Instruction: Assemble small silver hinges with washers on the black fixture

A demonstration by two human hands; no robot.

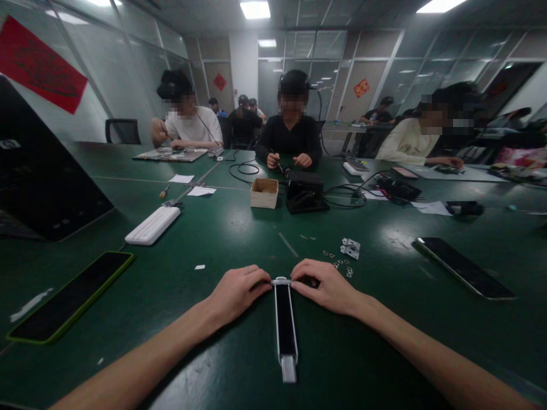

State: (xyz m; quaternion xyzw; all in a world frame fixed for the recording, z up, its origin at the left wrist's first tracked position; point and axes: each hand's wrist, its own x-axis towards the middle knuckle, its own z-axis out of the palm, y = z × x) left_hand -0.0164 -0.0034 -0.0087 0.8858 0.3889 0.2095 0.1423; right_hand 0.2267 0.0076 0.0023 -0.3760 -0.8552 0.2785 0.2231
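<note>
A long, narrow metal frame (pixel 277 324) with a dark middle lies on the green table, pointing away from me. Its near end carries a pale block-like tab (pixel 289 369), and a short metal crosspiece (pixel 281 281) lies across its far end. My left hand (pixel 238 289) pinches the left end of this crosspiece between thumb and fingers. At the opposite end, my right hand (pixel 325 286) pinches it the same way. Just beyond the right hand are a small metal bracket (pixel 350 248) and several small rings or nuts (pixel 342 263). The exact kind of the long part is unclear.
A green-edged phone (pixel 72 296) and a white power bank (pixel 154 224) lie left; another phone (pixel 465 267) lies right. Ahead stand a small open box (pixel 264 199) and a black stand (pixel 304 193). A dark monitor (pixel 43 171) rises at left. Several people sit across the table.
</note>
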